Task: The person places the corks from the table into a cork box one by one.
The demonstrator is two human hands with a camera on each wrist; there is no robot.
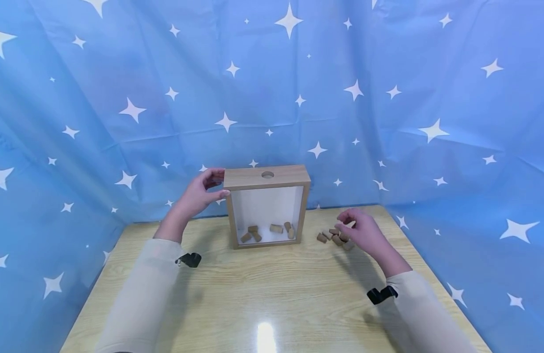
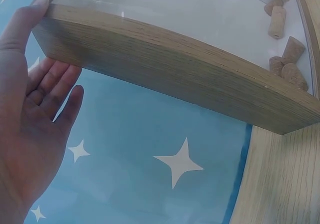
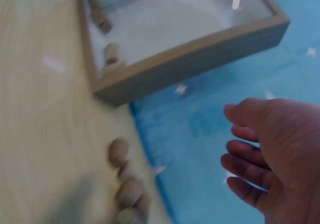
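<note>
A wooden box frame (image 1: 267, 177) with a clear front and a round hole in its top stands upright on the table. Several corks (image 1: 276, 228) lie at the bottom inside it. At the upper left corner of the frame, my left hand (image 1: 200, 193) holds its side, thumb on the front edge and fingers toward the back. My right hand (image 1: 362, 230) hovers over a small pile of loose corks (image 1: 326, 235) to the right of the frame. Its fingers (image 3: 245, 169) are loosely bent, with nothing visible between them and the thumb.
The light wooden table (image 1: 254, 289) ends at a blue curtain (image 1: 272, 98) with white stars, close behind the frame. Each sleeve has a dark strap at the cuff, such as the right wrist strap (image 1: 382, 295).
</note>
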